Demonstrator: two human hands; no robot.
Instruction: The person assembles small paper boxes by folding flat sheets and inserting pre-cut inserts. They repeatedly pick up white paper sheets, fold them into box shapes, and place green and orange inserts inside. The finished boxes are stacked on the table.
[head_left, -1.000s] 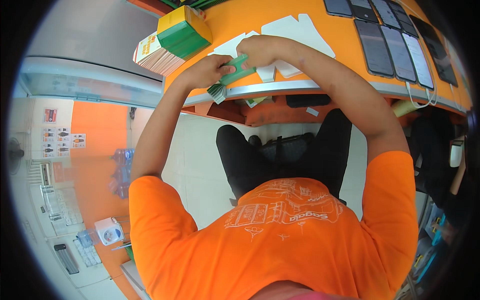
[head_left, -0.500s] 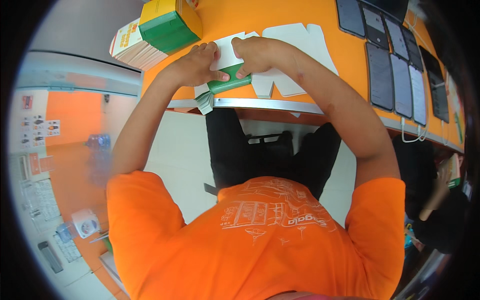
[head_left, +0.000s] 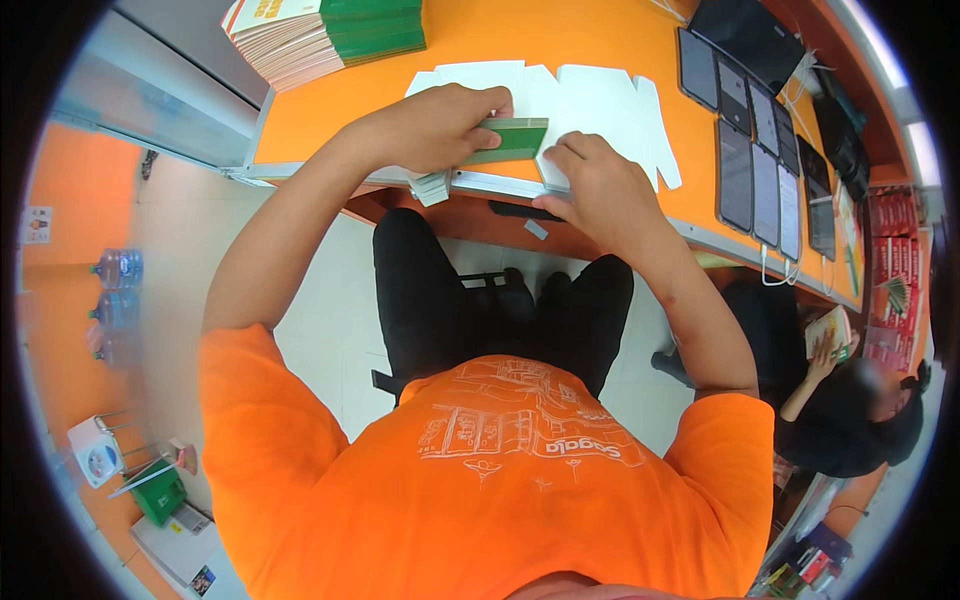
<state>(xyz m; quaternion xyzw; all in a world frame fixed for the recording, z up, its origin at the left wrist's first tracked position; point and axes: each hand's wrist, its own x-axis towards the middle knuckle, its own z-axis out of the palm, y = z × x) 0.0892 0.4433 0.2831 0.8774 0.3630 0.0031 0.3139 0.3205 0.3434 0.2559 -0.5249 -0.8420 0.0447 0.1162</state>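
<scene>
A partly folded carton lies along the table's near edge, with a green panel [head_left: 515, 143] up front and white sheet parts [head_left: 600, 95] spread flat behind. My left hand [head_left: 435, 128] grips the green panel, its thumb on top and fingers curled over the far side. Grey-white flaps [head_left: 430, 188] stick out below that hand, past the table edge. On the other side, my right hand [head_left: 610, 190] pinches a white end flap [head_left: 551, 174] between bent fingers and thumb. Part of the flap is hidden under the fingers.
A thick stack of flat green and white cartons [head_left: 375, 30] stands at the far left of the orange table [head_left: 330, 125]. Several phones [head_left: 735, 175] with white cables lie at the right, near a dark screen [head_left: 745, 40]. Beyond, a person in black holds a small box [head_left: 828, 335].
My right hand has moved right and toward me, from the green panel's middle to the end flap. My left hand has shifted along the panel. The whole view has turned slightly.
</scene>
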